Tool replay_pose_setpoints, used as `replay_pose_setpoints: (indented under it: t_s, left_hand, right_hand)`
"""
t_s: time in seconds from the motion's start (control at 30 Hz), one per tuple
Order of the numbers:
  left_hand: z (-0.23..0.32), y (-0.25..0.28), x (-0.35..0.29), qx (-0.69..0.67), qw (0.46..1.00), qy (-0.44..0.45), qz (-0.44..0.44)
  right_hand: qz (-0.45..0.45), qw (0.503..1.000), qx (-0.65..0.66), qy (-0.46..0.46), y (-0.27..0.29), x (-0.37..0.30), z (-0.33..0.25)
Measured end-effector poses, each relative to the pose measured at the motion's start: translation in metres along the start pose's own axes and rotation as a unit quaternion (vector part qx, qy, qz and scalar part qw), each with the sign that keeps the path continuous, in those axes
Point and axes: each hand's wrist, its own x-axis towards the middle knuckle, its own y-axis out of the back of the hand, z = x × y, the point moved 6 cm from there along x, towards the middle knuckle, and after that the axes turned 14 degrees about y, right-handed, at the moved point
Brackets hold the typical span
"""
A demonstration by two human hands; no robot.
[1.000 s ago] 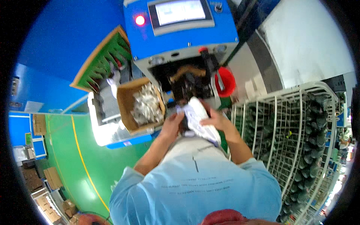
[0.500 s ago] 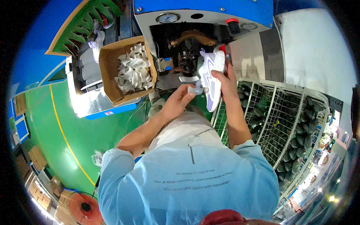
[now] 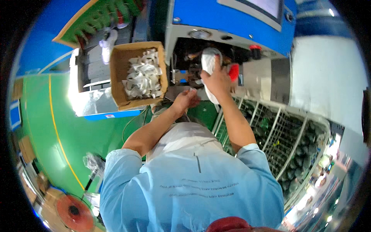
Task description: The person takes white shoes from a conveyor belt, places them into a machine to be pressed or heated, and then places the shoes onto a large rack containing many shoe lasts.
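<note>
- Upper centre: right hand (image 3: 218,82), fingers closed around a white shoe (image 3: 208,62).
- Centre: left hand (image 3: 184,102), fingers curled; cannot tell if holding anything.
- Upper left: cardboard box (image 3: 119,71).

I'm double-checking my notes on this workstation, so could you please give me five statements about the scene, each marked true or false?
1. The right hand holds a pale shoe. True.
2. The left hand also grasps that shoe. False: the left hand is apart from it.
3. The cardboard box contains black pieces. False: the cardboard box contains white pieces.
4. A reddish fan shows at the lower left. True.
5. The wire rack stands on the person's left. False: the wire rack is on the right.
</note>
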Motion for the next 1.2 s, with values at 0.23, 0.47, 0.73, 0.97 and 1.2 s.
replay_pose_setpoints:
  t_s: [0.23,0.47,0.73,0.97,1.2]
  left_hand:
    - [0.071,0.054,-0.109,0.127,0.962,-0.110,0.217]
    - [0.043,0.084,-0.079,0.222,0.951,0.015,0.216]
    - [0.044,-0.048,-0.086,0.252,0.964,0.078,0.029]
    - [-0.030,-0.037,-0.075,0.183,0.901,0.331,-0.212]
    - [-0.048,0.031,-0.060,0.236,0.934,0.250,-0.093]
  right_hand:
    - [0.083,0.995,-0.009,0.049,-0.006,-0.005,0.009]
    - [0.354,0.907,-0.123,0.193,0.002,-0.034,0.000]
    - [0.323,0.922,-0.041,0.211,-0.014,-0.145,-0.005]
    - [0.107,0.960,0.179,0.190,-0.006,-0.223,-0.008]
    - [0.179,0.691,0.691,-0.109,-0.026,-0.127,-0.033]
